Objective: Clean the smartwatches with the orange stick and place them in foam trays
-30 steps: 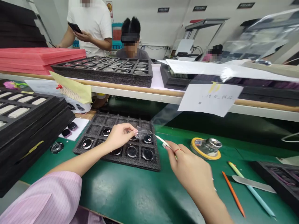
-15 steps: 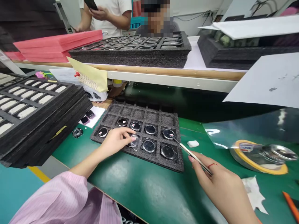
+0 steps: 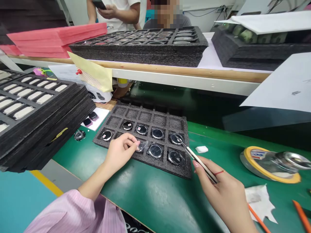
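A black foam tray [image 3: 178,124] with square pockets lies on the green bench, and several pockets hold round dark discs [image 3: 157,133]. My left hand [image 3: 120,152] rests on the tray's near edge, its fingers pinched on a small piece of clear film [image 3: 143,146] over one pocket. My right hand [image 3: 222,191] grips metal tweezers [image 3: 197,158]. Their tips touch a round disc [image 3: 176,138] in the right column of the tray.
Stacked black foam trays [image 3: 36,113] stand at the left, and more trays [image 3: 145,45] and red foam sheets [image 3: 53,38] sit on the raised shelf. A tape roll with a metal cup [image 3: 272,160], crumpled tissue [image 3: 259,200] and orange sticks [image 3: 301,210] lie at the right. Two people stand behind the shelf.
The view dropped towards the tray and moved closer. My left hand carried the clear film down onto a tray pocket. The tweezer tips came to rest on a disc in the right column.
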The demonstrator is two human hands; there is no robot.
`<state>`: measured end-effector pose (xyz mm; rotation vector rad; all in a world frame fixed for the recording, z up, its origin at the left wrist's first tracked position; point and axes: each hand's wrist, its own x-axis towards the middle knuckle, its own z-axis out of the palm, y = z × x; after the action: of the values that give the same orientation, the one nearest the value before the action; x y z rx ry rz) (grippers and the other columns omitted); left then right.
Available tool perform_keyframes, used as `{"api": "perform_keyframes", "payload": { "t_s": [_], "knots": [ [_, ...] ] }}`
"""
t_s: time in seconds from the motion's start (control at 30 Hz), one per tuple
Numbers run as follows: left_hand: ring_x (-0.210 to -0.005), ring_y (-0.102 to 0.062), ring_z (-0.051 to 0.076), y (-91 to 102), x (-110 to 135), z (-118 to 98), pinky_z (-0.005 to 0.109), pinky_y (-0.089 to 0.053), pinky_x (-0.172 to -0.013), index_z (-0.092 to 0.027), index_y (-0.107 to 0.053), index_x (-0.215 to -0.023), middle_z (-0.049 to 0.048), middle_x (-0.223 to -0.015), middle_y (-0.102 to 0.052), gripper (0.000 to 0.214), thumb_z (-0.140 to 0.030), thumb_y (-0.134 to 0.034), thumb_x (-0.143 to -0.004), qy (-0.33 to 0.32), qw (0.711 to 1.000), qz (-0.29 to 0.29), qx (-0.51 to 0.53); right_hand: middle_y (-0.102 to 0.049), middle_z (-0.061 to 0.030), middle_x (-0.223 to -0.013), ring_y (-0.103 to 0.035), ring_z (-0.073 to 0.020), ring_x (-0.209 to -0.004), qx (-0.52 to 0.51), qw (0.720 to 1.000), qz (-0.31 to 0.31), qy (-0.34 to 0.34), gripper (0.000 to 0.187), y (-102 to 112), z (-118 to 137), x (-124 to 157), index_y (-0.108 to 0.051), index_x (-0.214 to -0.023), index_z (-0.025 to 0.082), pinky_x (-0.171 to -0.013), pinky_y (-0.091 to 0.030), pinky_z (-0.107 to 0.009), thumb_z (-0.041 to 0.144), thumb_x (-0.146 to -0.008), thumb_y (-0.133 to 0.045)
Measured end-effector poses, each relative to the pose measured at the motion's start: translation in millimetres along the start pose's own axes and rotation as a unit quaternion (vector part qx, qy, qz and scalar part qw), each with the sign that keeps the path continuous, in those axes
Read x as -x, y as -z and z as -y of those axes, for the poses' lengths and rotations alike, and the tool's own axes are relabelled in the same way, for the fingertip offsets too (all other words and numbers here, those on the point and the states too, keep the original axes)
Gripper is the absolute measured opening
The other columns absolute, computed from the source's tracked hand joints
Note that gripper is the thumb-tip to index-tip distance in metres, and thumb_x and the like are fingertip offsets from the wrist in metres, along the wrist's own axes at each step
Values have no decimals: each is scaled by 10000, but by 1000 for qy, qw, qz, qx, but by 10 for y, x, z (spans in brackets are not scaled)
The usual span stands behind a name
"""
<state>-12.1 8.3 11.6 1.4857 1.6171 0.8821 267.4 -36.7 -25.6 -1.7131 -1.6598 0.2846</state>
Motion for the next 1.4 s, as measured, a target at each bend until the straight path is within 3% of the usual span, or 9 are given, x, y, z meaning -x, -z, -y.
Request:
{"api": "perform_keyframes", "payload": {
  "t_s": [0.13,0.3,0.47,0.57,0.67,0.9,1.03,1.27,1.4],
  "knots": [
    [-495,-501,118,10,-7,23,244,-386,-563,-223,-622,-840,-36,-679,-724,153,-372,-630,-875,7,998,-32,-55,-784,-75,-922,-732,-228,-792,-9,1000,10,4,417,-30,21,21,-748,-1105,241,-689,-557,-308,534,-962,-488],
    [-565,-583,148,-12,-15,9,263,-405,-635,-238,-614,-829,-42,-720,-742,89,-311,-614,-880,14,988,-47,-148,-789,-77,-909,-698,-189,-641,1,998,47,41,384,0,-58,-15,-752,-1102,218,-612,-546,-284,489,-951,-525],
    [-596,-578,149,39,-7,-21,275,-413,-662,-235,-652,-853,-4,-891,-739,84,-296,-605,-887,-26,977,-70,-201,-788,-70,-927,-587,-149,-512,1,1000,17,10,391,-18,-67,16,-761,-1103,240,-553,-512,-281,505,-950,-517],
    [-570,-514,113,84,-3,-72,272,-428,-665,-217,-673,-824,19,-993,-699,105,-296,-622,-871,-56,979,-89,-177,-783,-57,-887,-552,-138,-483,-8,1000,9,9,387,-22,-87,32,-771,-1081,249,-531,-492,-272,511,-939,-524],
    [-510,-430,97,98,12,-117,248,-382,-562,-210,-671,-816,-11,-803,-668,146,-349,-651,-855,-34,994,-62,-86,-780,-47,-827,-564,-142,-484,-22,1000,16,-9,370,-7,-66,3,-779,-1038,242,-525,-485,-266,513,-894,-573],
    [-606,-546,120,3,48,-100,232,-373,-556,-185,-647,-814,13,-726,-680,198,-375,-703,-813,-5,993,26,115,-800,-88,-975,-731,-250,-828,-219,960,137,-107,368,-149,519,-286,-779,-961,205,-711,-561,-324,496,-762,-677],
    [-631,-576,134,9,55,-54,237,-375,-567,-184,-636,-825,29,-734,-712,221,-396,-697,-824,3,991,32,126,-776,-76,-800,-675,-211,-681,-271,931,215,-119,354,-339,818,-494,-776,-838,179,-636,-524,-313,499,-701,-714],
    [-514,-453,103,281,88,206,241,-352,-541,-215,-667,-1041,-5,-819,-734,240,-397,-621,-893,-12,995,-97,-29,-767,-49,-746,-668,-194,-668,-241,934,247,-88,230,-670,975,-631,-764,-747,184,-640,-479,-291,392,-734,-667],
    [-518,-477,112,420,110,304,244,-368,-542,-210,-697,-961,4,-810,-740,211,-382,-597,-890,-12,991,-124,-48,-781,-29,-773,-705,-210,-739,-211,941,253,-75,170,-760,1012,-656,-765,-735,215,-709,-484,-298,333,-746,-643]
  ]
}}
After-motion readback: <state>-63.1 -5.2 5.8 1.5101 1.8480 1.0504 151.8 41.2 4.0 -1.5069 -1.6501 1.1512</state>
